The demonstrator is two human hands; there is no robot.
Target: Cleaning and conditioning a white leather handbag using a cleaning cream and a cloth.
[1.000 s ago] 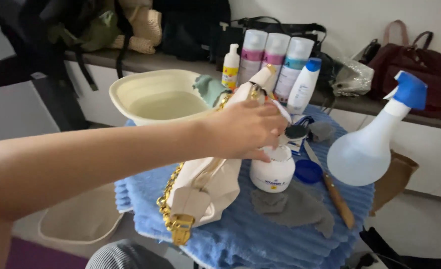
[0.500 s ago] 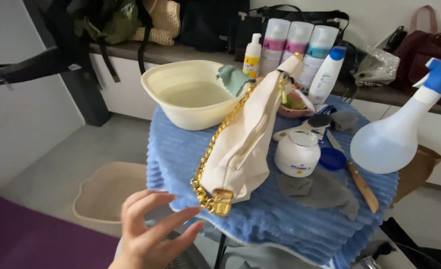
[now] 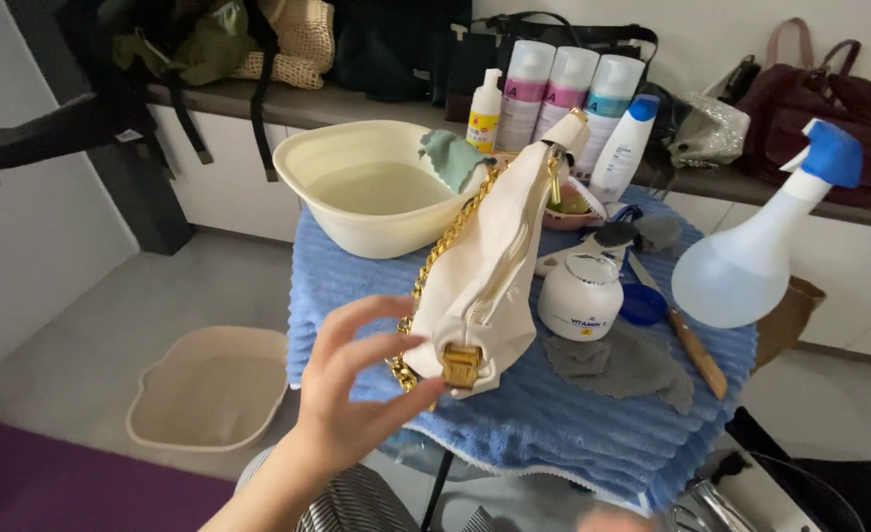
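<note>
Two basins show: a cream basin (image 3: 376, 187) sits at the far left corner of the towel-covered table (image 3: 593, 433), holding cloudy water, with a green cloth (image 3: 452, 158) draped over its far rim; a second, beige basin (image 3: 209, 389) stands on the floor to the table's left, and I cannot tell whether anything is in it. Behind the first basin, on the shelf, stand three spray cans (image 3: 568, 84) side by side, a small yellow bottle (image 3: 485, 108) to their left and a white bottle with a blue cap (image 3: 624, 148) to their right. A white jar (image 3: 580, 296) stands near the table's middle with its blue lid (image 3: 644, 303) just beside it, off the jar. A clear spray bottle (image 3: 755, 256) with a blue head stands at the table's right edge.

The cream handbag (image 3: 494, 266) lies across the table's middle, running from the pink dish (image 3: 575, 207) towards the near edge, its gold chain (image 3: 435, 266) trailing along its left side. The left hand (image 3: 352, 399) hovers at the near edge with fingers spread wide, fingertips at the chain by the bag's gold clasp (image 3: 462, 365), gripping nothing. The right hand is not clearly visible.
</note>
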